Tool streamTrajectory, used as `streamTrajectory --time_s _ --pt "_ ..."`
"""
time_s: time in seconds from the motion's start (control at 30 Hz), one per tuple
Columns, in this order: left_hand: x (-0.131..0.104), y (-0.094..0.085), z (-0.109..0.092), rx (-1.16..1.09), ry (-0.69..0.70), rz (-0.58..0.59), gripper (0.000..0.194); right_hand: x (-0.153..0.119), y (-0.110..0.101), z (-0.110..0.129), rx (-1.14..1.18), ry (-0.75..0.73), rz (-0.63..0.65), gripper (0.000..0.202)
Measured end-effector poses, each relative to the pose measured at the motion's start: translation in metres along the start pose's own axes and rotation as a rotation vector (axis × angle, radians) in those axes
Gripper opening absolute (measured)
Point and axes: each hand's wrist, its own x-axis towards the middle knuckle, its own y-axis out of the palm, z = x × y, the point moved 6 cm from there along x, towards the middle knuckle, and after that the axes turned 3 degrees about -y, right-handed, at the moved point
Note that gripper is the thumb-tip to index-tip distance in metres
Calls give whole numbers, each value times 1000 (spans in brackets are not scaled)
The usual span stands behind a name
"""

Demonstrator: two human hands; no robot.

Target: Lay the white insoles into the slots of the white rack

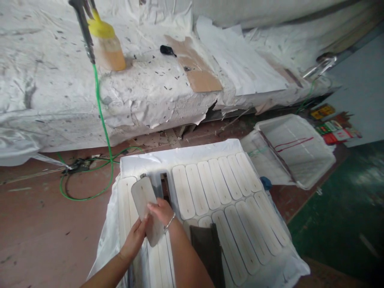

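A pale grey, flat piece with rounded corners (143, 195) is tilted in my two hands above a white-lined box (180, 153). My left hand (138, 231) grips its left edge low down, partly hidden behind it. From the right, my right hand (162, 210) is closed on the other edge, thumb across the face. Below and to the right lie rows of similar flat pieces (196, 188) in the box. A dark strip-like object (207, 250) rests on them beside my right forearm.
A cloth-covered bench (144, 100) runs along the back. On it are a yellow-topped bottle (111, 52), cardboard (201, 74) and a small black object (168, 50). A green hose (100, 110) hangs down on the left. A white plastic bin (318, 160) stands at right.
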Motion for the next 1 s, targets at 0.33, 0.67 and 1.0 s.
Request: streamTrajectory --time_s 0.33,0.67,1.0 --pt "25 -19 -16 80 -185 -20 46 1 -10 -28 -658 224 -168 19" --pt "62 -47 -48 786 -30 -43 32 19 -16 -21 -899 200 -133 20" --pt "59 -45 -58 1066 -25 -22 31 30 -8 -15 -1035 192 -35 23"
